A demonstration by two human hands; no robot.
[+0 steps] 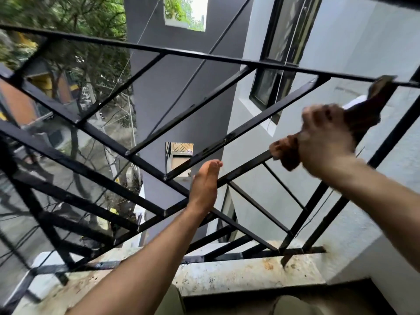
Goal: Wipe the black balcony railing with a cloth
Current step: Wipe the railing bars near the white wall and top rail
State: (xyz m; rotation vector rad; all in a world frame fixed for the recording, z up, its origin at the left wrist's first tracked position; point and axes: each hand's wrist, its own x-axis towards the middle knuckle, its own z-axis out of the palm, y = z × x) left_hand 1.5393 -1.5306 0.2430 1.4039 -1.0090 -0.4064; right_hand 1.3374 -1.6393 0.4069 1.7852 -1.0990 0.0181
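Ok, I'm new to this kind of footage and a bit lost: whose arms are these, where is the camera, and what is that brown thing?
There is no machine here. A person wears one wide-angle camera on the head, looking forward and down, so the two bare arms are their own. In front stands a black balcony railing of crossing bars, set on a stained stone ledge. Beyond it are a white wall with a window, and trees and a street below. The right hand, blurred, grips a brown cloth against a slanted bar. The left hand is flat, fingers straight, and holds nothing. It is by another bar, but whether it touches it is unclear.
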